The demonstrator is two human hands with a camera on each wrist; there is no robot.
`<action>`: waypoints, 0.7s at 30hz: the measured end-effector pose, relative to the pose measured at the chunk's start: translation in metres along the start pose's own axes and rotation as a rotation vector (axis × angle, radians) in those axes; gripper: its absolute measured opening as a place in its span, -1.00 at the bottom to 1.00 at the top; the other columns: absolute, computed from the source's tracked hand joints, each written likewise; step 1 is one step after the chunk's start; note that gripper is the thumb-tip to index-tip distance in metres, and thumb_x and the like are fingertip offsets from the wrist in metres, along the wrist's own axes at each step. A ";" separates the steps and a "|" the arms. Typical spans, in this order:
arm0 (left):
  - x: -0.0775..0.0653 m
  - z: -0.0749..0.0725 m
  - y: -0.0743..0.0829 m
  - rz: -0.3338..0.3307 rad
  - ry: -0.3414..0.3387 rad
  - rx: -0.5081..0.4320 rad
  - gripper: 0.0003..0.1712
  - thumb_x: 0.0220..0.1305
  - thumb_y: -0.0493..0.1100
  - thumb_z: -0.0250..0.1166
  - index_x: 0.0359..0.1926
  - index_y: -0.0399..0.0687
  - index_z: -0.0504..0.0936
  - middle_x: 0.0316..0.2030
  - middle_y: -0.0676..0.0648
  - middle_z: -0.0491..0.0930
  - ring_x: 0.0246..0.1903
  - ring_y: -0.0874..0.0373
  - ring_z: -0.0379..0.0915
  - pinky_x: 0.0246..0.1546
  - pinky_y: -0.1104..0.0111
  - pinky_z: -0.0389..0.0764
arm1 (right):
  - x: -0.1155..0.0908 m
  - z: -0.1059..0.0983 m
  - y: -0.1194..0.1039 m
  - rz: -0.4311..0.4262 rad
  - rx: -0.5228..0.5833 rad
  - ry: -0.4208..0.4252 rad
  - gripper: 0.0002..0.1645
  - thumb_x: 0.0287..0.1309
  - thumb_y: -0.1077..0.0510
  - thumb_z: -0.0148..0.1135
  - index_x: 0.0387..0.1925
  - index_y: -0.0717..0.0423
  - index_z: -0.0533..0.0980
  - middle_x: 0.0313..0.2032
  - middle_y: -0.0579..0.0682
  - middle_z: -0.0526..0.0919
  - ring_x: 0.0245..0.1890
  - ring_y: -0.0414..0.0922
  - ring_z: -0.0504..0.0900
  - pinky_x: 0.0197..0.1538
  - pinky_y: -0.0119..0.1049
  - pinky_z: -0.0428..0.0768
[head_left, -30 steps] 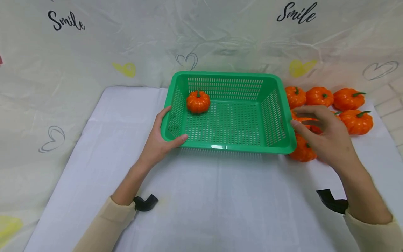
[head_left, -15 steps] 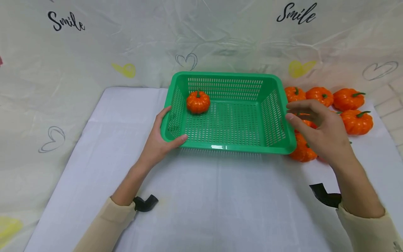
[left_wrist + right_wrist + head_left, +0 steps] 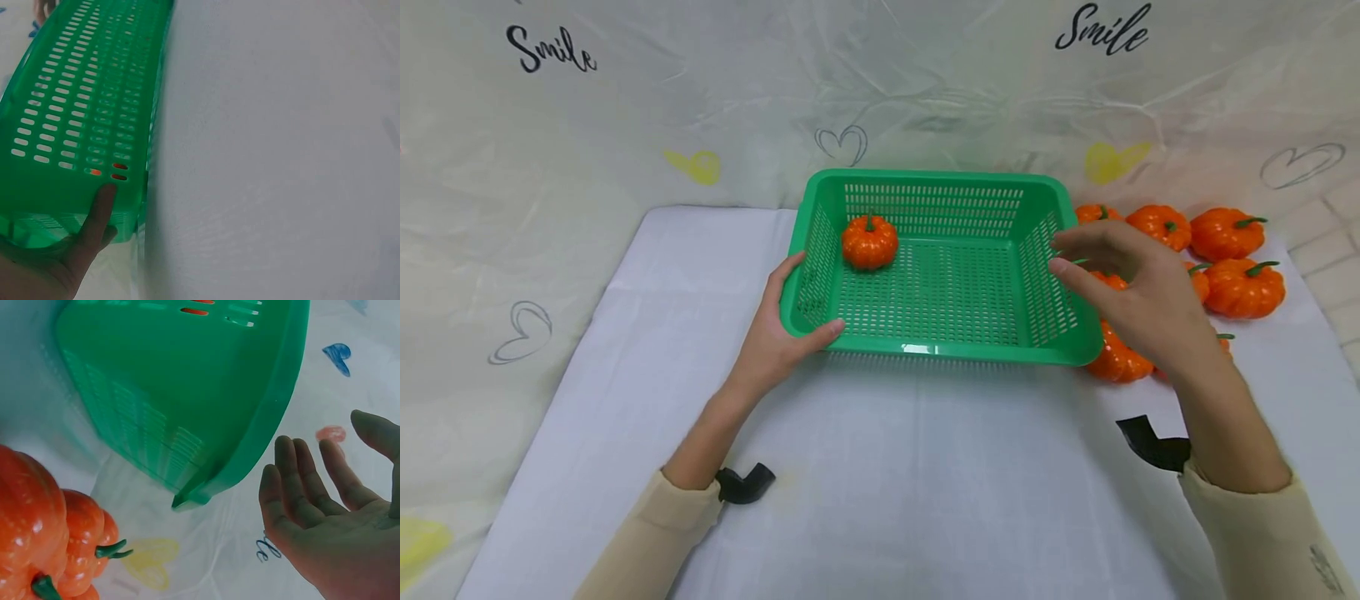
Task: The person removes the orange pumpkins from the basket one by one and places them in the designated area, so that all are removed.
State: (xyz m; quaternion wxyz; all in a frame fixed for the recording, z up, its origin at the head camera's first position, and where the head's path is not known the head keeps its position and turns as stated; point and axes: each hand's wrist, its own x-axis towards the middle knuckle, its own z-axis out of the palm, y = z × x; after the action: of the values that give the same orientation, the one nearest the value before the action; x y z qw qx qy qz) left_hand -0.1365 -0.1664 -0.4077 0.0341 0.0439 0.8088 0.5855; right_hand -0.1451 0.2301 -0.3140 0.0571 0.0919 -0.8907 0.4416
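A green slotted plastic basket (image 3: 955,292) stands on the white-covered table in the head view, with one small orange pumpkin (image 3: 869,242) inside at its back left. My left hand (image 3: 767,342) holds the basket's near left corner, thumb at the front and fingers along the left side. In the left wrist view, a digit of that hand (image 3: 69,256) presses the slotted wall. Over the basket's right rim hovers my right hand (image 3: 1138,287), fingers loosely bent. The right wrist view shows this hand (image 3: 331,512) holding nothing, apart from the basket (image 3: 175,394).
Several orange pumpkins with green stems (image 3: 1243,287) lie right of the basket, some partly hidden behind my right hand and forearm. A pale sheet (image 3: 760,92) printed with hearts and "Smile" hangs behind the table. Black straps (image 3: 1153,446) sit at both wrists.
My right hand has moved left, from beside the basket's right edge to over its rim. The left hand, basket and pumpkin inside stay in place; the view has shifted slightly.
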 end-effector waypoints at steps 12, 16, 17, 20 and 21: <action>0.001 -0.001 0.000 0.004 0.006 -0.008 0.09 0.22 0.11 0.50 0.59 0.57 0.01 0.63 0.14 -0.02 0.53 0.03 0.05 0.52 -0.13 0.27 | 0.023 0.012 -0.023 -0.056 -0.018 -0.071 -0.60 0.35 0.00 0.39 0.16 0.00 0.62 0.03 -0.17 0.66 -0.03 -0.35 0.63 0.06 -0.63 0.51; 0.001 0.000 0.000 0.004 0.002 -0.005 0.09 0.21 0.12 0.50 0.59 0.58 0.01 0.63 0.15 -0.02 0.54 0.04 0.05 0.52 -0.13 0.26 | 0.028 0.014 -0.027 -0.078 -0.019 -0.093 -0.59 0.33 0.06 0.41 0.15 0.06 0.61 0.01 -0.22 0.63 -0.04 -0.35 0.62 0.09 -0.65 0.51; 0.001 0.000 0.000 0.006 0.002 -0.004 0.09 0.21 0.12 0.50 0.59 0.58 0.01 0.63 0.15 -0.02 0.53 0.04 0.05 0.52 -0.13 0.26 | 0.029 0.015 -0.028 -0.075 -0.024 -0.101 -0.58 0.33 0.05 0.41 0.16 0.06 0.61 0.03 -0.22 0.63 -0.03 -0.35 0.61 0.09 -0.66 0.50; 0.000 0.000 0.000 0.004 0.003 0.006 0.09 0.21 0.12 0.50 0.59 0.57 0.01 0.63 0.14 -0.02 0.54 0.04 0.05 0.53 -0.15 0.25 | 0.031 0.015 -0.031 -0.060 -0.046 -0.121 -0.54 0.34 0.00 0.40 0.19 0.05 0.59 0.09 -0.13 0.63 -0.01 -0.36 0.59 0.09 -0.67 0.48; 0.000 0.000 0.000 0.003 0.003 0.010 0.09 0.21 0.13 0.50 0.59 0.57 0.01 0.63 0.14 -0.02 0.54 0.04 0.04 0.53 -0.15 0.25 | 0.032 0.016 -0.031 -0.054 -0.052 -0.126 -0.52 0.35 -0.02 0.39 0.21 0.04 0.58 0.11 -0.10 0.64 -0.01 -0.36 0.59 0.09 -0.67 0.48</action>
State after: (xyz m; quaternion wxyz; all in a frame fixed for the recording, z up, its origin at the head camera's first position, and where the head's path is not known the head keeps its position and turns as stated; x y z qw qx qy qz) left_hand -0.1360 -0.1665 -0.4079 0.0319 0.0444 0.8117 0.5815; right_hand -0.1699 0.1953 -0.2931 0.0155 0.1421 -0.9009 0.4097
